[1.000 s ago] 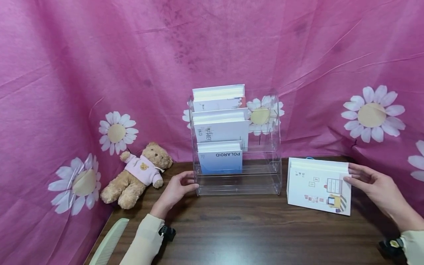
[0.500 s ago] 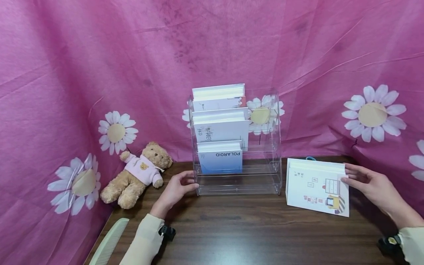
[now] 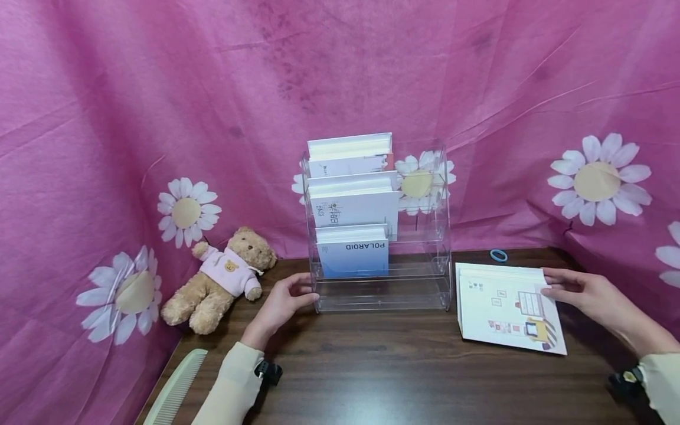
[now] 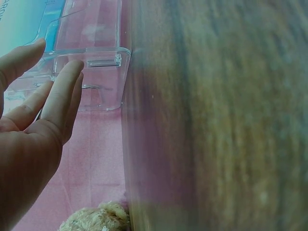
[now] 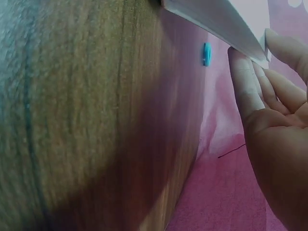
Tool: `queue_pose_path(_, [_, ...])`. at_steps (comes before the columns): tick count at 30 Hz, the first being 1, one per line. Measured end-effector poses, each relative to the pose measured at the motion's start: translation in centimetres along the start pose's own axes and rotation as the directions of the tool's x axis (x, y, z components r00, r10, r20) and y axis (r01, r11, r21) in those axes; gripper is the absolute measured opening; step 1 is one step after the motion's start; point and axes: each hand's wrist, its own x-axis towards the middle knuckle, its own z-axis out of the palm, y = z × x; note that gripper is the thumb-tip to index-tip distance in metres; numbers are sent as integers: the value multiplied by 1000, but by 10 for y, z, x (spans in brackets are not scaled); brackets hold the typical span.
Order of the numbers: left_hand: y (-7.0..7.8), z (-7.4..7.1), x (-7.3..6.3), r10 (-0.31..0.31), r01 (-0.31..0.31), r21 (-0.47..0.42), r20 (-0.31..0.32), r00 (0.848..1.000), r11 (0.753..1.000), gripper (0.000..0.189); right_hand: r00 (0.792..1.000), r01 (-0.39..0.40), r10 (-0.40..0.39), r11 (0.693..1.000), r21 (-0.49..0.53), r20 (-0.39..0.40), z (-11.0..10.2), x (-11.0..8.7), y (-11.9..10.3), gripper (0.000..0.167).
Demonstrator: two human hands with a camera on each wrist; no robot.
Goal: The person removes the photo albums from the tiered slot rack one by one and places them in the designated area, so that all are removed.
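Note:
In the head view my left hand (image 3: 287,300) rests at the lower left side of a clear acrylic rack (image 3: 379,304), its thumb at the front edge. The left wrist view shows the fingers (image 4: 60,98) fairly straight beside the clear panel. The rack bears a blue POLAROID book (image 3: 353,258), a white book (image 3: 356,209) above it, and another white book (image 3: 345,167) on top, all on its left half. My right hand (image 3: 595,301) pinches the right edge of a white book (image 3: 504,313) with a room drawing on its cover. That book leans back, right of the rack.
A teddy bear (image 3: 225,277) in a pink top sits left of the rack. A pale green comb (image 3: 177,386) lies at the table's left edge. Behind the held book lies a blue ring (image 3: 498,255). A pink flowered cloth (image 3: 255,88) hangs around the dark wooden table (image 3: 372,372).
The right hand has shifted the white book slightly left and toward me, baring the blue ring behind it. The left hand and rack stay in place.

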Motion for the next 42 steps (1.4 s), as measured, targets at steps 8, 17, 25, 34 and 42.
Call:
queue_pose_path(8, [0, 0, 1, 8, -8, 2, -1, 1000, 1000, 53, 994, -91, 95, 994, -63, 54, -1, 6, -3, 77])
queue_pose_path(17, [0, -1, 0, -3, 3, -3, -6, 1000, 1000, 54, 986, -125, 126, 992, -7, 108, 1, 18, 2, 83])
queue_pose_path(25, [0, -1, 0, -4, 5, -15, 13, 1000, 1000, 53, 984, -130, 127, 991, 20, 122, 1, 23, 8, 83])
queue_pose_path(34, [-2, 0, -1, -14, 14, -23, 11, 1000, 1000, 53, 979, -141, 131, 988, 55, 154, 4, 29, 15, 80])
queue_pose_path(42, [-2, 1, -1, -4, 4, -21, 13, 1000, 1000, 52, 968, -173, 154, 982, 79, 198, 5, 32, 17, 78])
